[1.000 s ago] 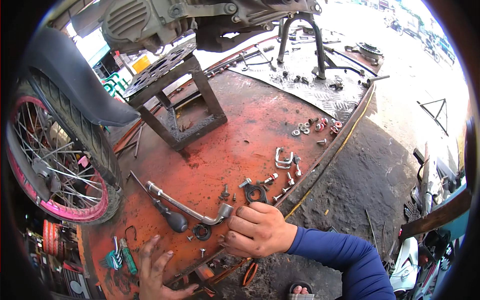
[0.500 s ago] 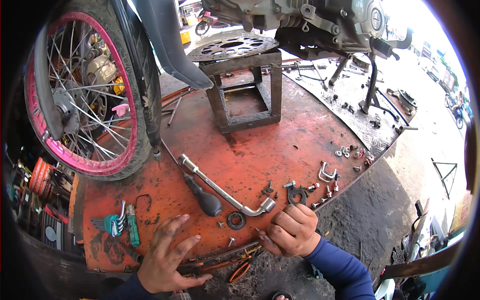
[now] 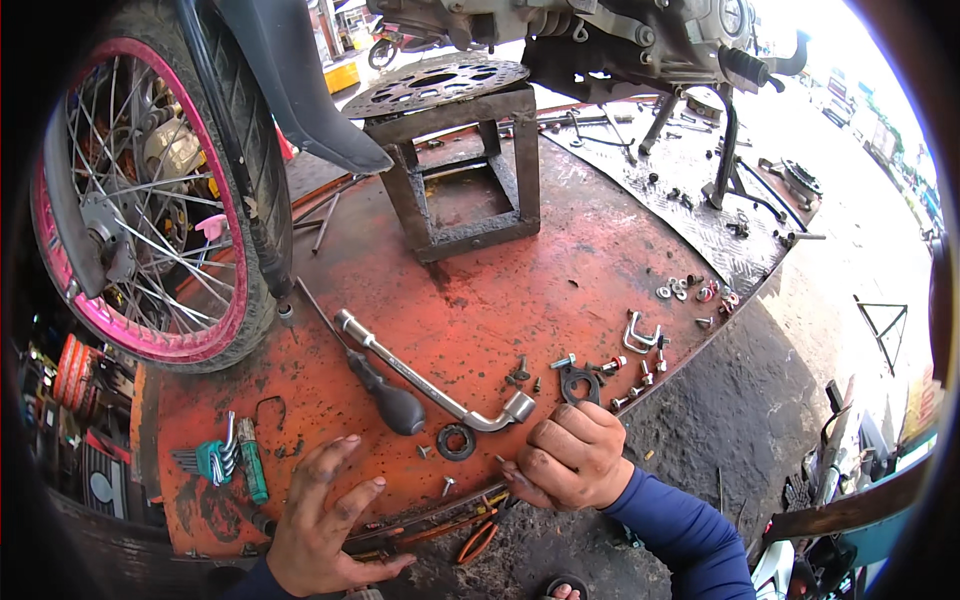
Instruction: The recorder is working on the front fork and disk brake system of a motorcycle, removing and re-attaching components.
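My left hand (image 3: 325,520) hovers over the front edge of the red work table (image 3: 330,270), fingers spread and holding nothing. My right hand (image 3: 572,458) is closed, thumb pressed to the fingers; a small thin tip pokes out of the pinch, too small to name. Just beyond it lies an L-shaped socket wrench (image 3: 415,376), beside a screwdriver (image 3: 400,408) with a bulbous black handle. Between the hands rest a black ring (image 3: 442,442) and a small bolt (image 3: 448,487). A dark flat plate with a hole (image 3: 568,380) sits beyond my right knuckles.
A pink-rimmed motorcycle wheel (image 3: 246,270) stands at left. A square metal stand (image 3: 480,238) bears a brake disc (image 3: 400,97) under the engine (image 3: 640,30). Hex keys in a teal holder (image 3: 212,462), a green tube (image 3: 254,470), orange-handled pliers (image 3: 477,543) and a U-shaped metal piece (image 3: 632,335) lie around.
The view has shifted slightly, so the table and its things appear a little further left. Both hands keep nearly the same pose, the left spread and the right pinched.
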The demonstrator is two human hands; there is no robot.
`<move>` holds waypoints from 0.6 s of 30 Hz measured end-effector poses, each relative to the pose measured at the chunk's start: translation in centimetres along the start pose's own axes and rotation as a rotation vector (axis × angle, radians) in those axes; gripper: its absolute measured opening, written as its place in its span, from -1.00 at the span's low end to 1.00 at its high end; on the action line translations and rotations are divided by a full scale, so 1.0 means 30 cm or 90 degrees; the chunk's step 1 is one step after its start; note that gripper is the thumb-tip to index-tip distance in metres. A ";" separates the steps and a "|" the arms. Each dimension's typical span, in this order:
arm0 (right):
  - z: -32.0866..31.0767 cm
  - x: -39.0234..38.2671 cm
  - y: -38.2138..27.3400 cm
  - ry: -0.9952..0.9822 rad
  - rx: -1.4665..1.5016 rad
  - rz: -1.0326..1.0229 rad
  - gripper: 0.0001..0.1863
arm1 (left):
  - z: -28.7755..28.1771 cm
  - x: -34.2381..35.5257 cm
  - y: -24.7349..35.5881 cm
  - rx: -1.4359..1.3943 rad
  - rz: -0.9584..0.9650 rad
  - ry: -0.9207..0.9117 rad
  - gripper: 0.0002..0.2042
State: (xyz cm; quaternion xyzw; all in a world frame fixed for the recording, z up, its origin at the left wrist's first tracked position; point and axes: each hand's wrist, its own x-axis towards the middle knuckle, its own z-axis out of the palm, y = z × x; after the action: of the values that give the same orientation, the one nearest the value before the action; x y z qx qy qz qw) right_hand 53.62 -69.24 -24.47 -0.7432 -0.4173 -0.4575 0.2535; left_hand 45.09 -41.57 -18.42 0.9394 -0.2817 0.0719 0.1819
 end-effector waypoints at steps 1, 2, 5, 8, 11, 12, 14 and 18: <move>0.001 0.000 0.000 -0.003 -0.001 -0.002 -0.80 | 0.000 -0.001 0.000 0.004 -0.003 -0.002 -0.18; 0.000 0.001 0.000 -0.002 -0.001 -0.001 -0.80 | 0.000 -0.002 -0.001 0.004 -0.003 -0.002 -0.18; -0.001 0.000 -0.002 -0.001 0.001 -0.002 -0.80 | 0.003 -0.003 -0.002 0.002 -0.004 -0.001 -0.18; 0.000 -0.004 -0.003 0.002 0.001 0.000 -0.79 | 0.002 -0.003 0.005 0.014 -0.007 0.001 -0.18; -0.004 -0.004 -0.006 0.009 0.004 -0.004 -0.78 | -0.006 -0.007 0.009 0.027 -0.009 -0.005 -0.18; -0.014 -0.004 -0.011 -0.024 0.005 0.008 -0.79 | -0.009 -0.011 0.005 0.016 -0.010 -0.012 -0.21; -0.031 0.009 -0.016 -0.062 0.008 0.020 -0.77 | -0.010 -0.011 -0.004 0.002 -0.014 -0.020 -0.23; -0.081 0.099 -0.028 -0.122 0.069 0.138 -0.79 | -0.090 -0.034 0.014 -0.019 0.092 0.053 -0.22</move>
State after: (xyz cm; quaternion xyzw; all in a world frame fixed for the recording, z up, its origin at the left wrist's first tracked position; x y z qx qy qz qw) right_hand 52.47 -69.50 -20.73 -0.8093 -0.3810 -0.3314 0.3002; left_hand 43.92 -40.35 -16.05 0.9102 -0.3417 0.1195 0.2015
